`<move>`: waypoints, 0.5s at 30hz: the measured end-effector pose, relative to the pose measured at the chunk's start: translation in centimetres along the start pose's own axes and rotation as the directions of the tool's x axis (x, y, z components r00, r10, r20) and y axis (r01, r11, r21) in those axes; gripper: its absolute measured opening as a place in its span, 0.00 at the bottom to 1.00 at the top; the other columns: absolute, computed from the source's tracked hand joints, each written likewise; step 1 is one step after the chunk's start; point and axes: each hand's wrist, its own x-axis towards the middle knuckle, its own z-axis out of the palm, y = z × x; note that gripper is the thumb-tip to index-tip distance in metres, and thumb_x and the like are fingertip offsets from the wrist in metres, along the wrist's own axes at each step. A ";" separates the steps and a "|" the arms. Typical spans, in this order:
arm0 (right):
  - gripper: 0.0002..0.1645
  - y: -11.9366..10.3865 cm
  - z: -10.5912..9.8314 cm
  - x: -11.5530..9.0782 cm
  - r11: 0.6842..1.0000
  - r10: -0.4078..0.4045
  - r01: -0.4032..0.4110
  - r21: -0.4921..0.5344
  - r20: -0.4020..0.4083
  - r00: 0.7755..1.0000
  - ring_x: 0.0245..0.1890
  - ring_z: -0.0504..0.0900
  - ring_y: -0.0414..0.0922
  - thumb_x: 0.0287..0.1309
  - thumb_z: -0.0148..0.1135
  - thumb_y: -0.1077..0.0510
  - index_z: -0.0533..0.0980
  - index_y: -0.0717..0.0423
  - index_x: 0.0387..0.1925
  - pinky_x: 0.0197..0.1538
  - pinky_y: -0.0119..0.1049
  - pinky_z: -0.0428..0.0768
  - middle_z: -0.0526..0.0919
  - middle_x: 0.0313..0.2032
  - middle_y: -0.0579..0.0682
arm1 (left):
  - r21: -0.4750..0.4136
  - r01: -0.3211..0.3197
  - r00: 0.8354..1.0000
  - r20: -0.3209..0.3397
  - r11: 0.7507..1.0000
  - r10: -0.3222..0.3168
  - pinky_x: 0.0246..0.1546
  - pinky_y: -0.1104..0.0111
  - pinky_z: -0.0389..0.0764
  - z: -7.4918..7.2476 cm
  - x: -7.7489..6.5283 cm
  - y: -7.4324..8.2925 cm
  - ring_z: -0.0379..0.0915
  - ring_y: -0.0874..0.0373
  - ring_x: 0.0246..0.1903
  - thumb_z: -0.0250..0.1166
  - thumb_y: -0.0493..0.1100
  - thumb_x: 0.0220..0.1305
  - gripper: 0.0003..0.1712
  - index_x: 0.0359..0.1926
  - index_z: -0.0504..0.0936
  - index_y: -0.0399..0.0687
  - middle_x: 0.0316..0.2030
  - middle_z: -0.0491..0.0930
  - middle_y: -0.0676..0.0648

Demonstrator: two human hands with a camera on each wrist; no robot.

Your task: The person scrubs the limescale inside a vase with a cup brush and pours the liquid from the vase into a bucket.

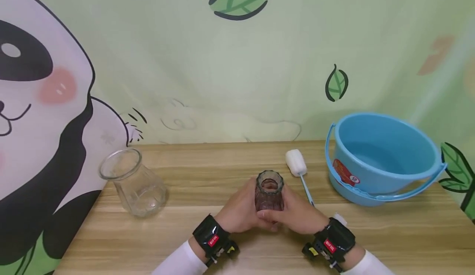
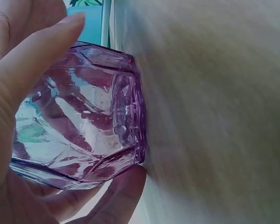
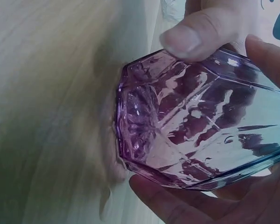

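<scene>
A purple-tinted faceted glass vase (image 1: 269, 200) with a scalloped rim stands upright between my hands in the head view. My left hand (image 1: 239, 209) grips it from the left and my right hand (image 1: 302, 211) from the right, the right thumb lying across its front. In the left wrist view the vase's angular lower part (image 2: 84, 116) shows between thumb and fingers. The right wrist view has the vase (image 3: 191, 121) with fingers curled round both sides. Its base is close to the tabletop; I cannot tell whether they touch.
A clear glass jar (image 1: 141, 194) stands on the wooden table (image 1: 208, 163) at left. A white sponge brush (image 1: 296, 162) with a blue handle lies behind my right hand. The blue bucket (image 1: 386, 184), its handle lowered, stands at right. A printed curtain (image 1: 237, 69) hangs behind.
</scene>
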 end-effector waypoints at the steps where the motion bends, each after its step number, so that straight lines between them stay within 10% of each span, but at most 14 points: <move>1: 0.43 0.0 0.0 0.0 1.000 0.005 -0.005 0.012 -0.003 1.000 0.53 0.73 0.45 0.50 0.71 0.38 0.61 0.42 0.63 0.57 0.50 0.72 0.76 0.54 0.50 | -0.013 0.011 1.000 0.013 1.000 -0.011 0.51 0.61 0.75 0.0 0.0 0.0 0.67 0.60 0.49 0.84 0.62 0.23 0.66 0.65 0.61 0.49 0.53 0.71 0.48; 9: 0.43 -0.2 -1.8 0.1 0.997 0.035 -0.032 0.067 -0.043 0.998 0.50 0.75 0.40 0.53 0.69 0.40 0.60 0.43 0.65 0.54 0.48 0.75 0.77 0.53 0.45 | -0.058 0.109 0.994 0.003 0.992 -0.109 0.49 0.62 0.77 0.1 0.6 0.5 0.69 0.63 0.47 0.78 0.67 0.35 0.58 0.64 0.62 0.50 0.51 0.72 0.53; 15: 0.40 -1.4 -5.3 0.0 0.982 0.013 0.020 0.190 -0.170 0.985 0.55 0.72 0.45 0.64 0.61 0.48 0.53 0.45 0.71 0.57 0.52 0.74 0.73 0.58 0.53 | -0.268 0.041 0.990 -0.117 0.963 -0.075 0.53 0.61 0.76 0.4 2.6 2.8 0.66 0.64 0.54 0.76 0.67 0.41 0.62 0.72 0.52 0.57 0.61 0.67 0.52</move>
